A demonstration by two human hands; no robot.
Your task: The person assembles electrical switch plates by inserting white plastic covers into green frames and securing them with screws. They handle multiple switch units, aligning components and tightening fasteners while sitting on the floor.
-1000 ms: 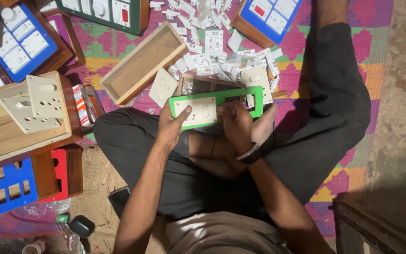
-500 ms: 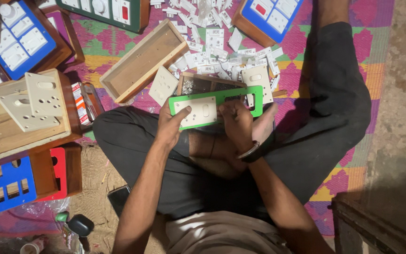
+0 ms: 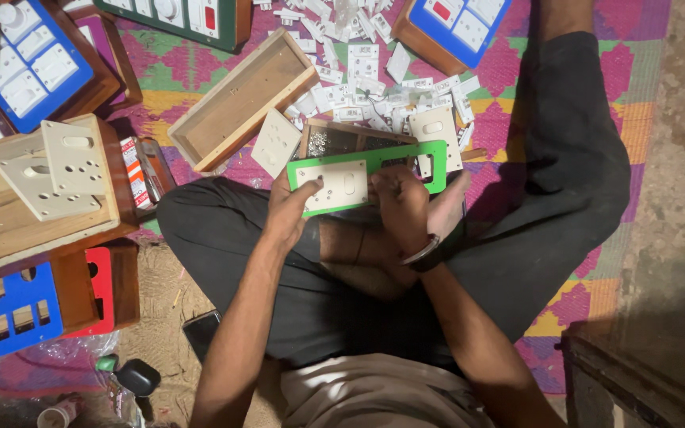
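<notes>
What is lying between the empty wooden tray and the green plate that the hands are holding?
In the head view, one loose white socket plate lies between the wooden tray and the green plate, on the patterned mat.

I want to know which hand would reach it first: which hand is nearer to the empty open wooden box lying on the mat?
Left. The left hand grips the green plate's near end, just below the empty wooden box; the right hand sits farther right.
</notes>
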